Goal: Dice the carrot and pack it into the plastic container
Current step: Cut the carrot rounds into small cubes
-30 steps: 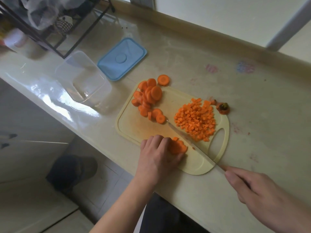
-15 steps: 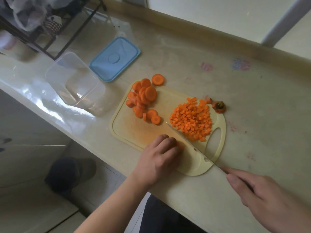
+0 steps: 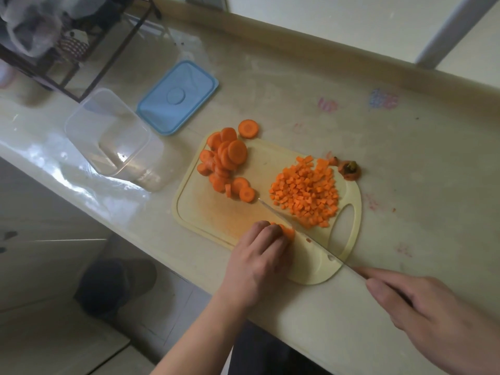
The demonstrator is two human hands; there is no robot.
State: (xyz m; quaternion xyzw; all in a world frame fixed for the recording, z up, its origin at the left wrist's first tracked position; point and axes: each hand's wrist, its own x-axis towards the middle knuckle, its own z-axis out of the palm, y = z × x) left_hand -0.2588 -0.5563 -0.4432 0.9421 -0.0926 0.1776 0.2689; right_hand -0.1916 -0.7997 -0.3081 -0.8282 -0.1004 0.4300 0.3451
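Note:
A pale yellow cutting board lies on the counter. A heap of carrot rounds sits at its far left and a pile of diced carrot at its right. My left hand curls over a small stack of carrot slices near the board's front edge. My right hand grips the handle of a knife, whose blade lies across the board right beside the left fingers. The clear plastic container stands left of the board with nothing in it.
A blue lid lies behind the container. One carrot round and the carrot's stem end lie just off the board. A dark wire rack stands at the far left. The counter's front edge runs under my arms.
My left hand has slid over the small carrot stack, which now shows only at the fingertips. The knife blade has come close against those fingers.

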